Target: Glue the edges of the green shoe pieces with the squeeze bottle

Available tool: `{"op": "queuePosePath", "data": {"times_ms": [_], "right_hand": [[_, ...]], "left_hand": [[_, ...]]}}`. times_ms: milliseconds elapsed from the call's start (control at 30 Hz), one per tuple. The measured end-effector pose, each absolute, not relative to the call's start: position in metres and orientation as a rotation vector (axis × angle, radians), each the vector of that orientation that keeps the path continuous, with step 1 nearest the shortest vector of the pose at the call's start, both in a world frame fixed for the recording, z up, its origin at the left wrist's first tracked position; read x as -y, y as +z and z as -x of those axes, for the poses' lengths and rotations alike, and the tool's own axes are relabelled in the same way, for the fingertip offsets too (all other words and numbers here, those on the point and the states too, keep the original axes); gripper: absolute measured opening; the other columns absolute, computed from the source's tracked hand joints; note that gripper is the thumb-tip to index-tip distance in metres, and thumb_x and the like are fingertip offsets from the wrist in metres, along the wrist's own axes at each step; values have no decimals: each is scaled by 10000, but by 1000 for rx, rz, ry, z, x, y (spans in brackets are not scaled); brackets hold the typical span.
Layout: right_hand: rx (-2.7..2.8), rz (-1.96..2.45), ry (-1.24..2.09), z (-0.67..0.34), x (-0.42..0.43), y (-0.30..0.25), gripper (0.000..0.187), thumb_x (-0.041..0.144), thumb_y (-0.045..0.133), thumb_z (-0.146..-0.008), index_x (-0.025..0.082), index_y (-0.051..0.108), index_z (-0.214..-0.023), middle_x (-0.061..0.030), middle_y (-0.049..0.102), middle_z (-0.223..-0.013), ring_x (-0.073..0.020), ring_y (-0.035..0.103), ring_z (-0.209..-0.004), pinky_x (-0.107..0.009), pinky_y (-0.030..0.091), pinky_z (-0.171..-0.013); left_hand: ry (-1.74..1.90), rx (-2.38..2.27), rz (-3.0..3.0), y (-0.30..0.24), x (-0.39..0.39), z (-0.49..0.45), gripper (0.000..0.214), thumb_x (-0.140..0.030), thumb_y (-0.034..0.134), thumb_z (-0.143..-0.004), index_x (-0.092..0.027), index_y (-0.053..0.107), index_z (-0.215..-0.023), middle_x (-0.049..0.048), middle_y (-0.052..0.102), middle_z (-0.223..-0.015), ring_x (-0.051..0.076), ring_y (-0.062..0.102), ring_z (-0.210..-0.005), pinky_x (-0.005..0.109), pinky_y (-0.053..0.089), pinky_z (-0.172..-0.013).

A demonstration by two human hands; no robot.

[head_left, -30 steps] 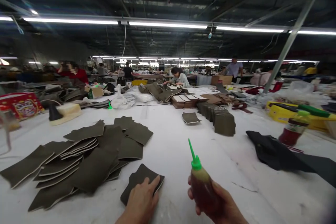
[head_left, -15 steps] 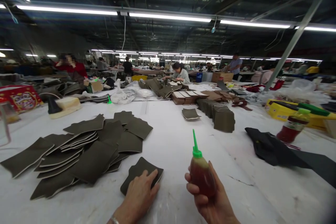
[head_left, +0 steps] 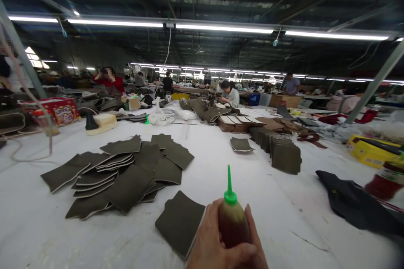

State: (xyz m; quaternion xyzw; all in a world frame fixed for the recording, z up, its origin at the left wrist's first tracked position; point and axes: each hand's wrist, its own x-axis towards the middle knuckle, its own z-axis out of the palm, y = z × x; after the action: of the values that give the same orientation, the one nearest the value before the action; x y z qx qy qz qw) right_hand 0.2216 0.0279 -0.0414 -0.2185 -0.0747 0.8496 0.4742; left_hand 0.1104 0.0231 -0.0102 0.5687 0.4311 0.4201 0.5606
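Observation:
Both of my hands are closed round a small brownish squeeze bottle [head_left: 232, 222] with a green pointed nozzle, held upright at the bottom middle of the view. My left hand [head_left: 206, 239] wraps its left side and my right hand [head_left: 257, 243] its right side. Just left of them a dark grey cut leather piece [head_left: 179, 220] lies flat on the white table [head_left: 221, 164], with no hand on it. Further left, several more dark grey pieces lie in an overlapping spread [head_left: 126, 172].
A row of stacked grey pieces [head_left: 280, 149] and a small stack [head_left: 240, 144] sit beyond. Black material [head_left: 353, 206] and a red bottle [head_left: 386, 178] lie at the right, with a yellow box [head_left: 368, 151] behind. Other people work at far tables.
My left hand has left the dark grey piece and joined the right hand on the bottle. The bottle has moved slightly left and nearer, and the view has shifted so the table's contents sit further right.

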Motion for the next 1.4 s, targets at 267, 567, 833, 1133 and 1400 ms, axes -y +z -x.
{"op": "queuePosePath", "data": {"times_ms": [267,567,833,1133,1400], "right_hand": [[1168,993,1191,-244,-34,-23,444,548,695,-835,232,651,-1144,-38,613,-1046,-198,559,-915,-264,435,-828],[2272,827,912,-274,-51,55,187,369,583,-956,297,626,-1122,-10,608,-1036,-185,548,-892,-299,429,-809],[2439,868,947,-270,-54,66,221,456,603,-929,256,644,-1011,-21,629,-926,-200,571,-828,-308,436,-761],[2488,795,923,-271,-56,70,344,574,638,-870,233,639,-914,-27,589,-835,-207,543,-781,-304,381,-675],[2451,814,968,-274,-47,77,321,549,639,-881,229,631,-872,-7,578,-795,-179,546,-738,-282,389,-647]], "left_hand": [[1147,-744,-1209,-10,-26,-99,450,-149,702,-627,-170,502,-1030,-52,472,-765,97,422,-671,215,340,-608],[1046,-608,-1212,-17,-21,-85,741,-161,883,-473,-178,591,-1154,16,603,-1054,199,538,-981,284,401,-868],[821,-676,-1223,-11,-16,-67,633,-197,887,-478,-152,634,-1057,-21,581,-881,120,485,-758,218,387,-669],[834,-825,-1318,-10,-9,-69,577,-267,865,-504,-172,602,-1008,-31,549,-846,124,464,-751,198,351,-613],[790,-806,-1335,2,-4,-67,610,-309,855,-509,-183,610,-1053,-26,580,-865,141,491,-764,222,369,-643]]}}
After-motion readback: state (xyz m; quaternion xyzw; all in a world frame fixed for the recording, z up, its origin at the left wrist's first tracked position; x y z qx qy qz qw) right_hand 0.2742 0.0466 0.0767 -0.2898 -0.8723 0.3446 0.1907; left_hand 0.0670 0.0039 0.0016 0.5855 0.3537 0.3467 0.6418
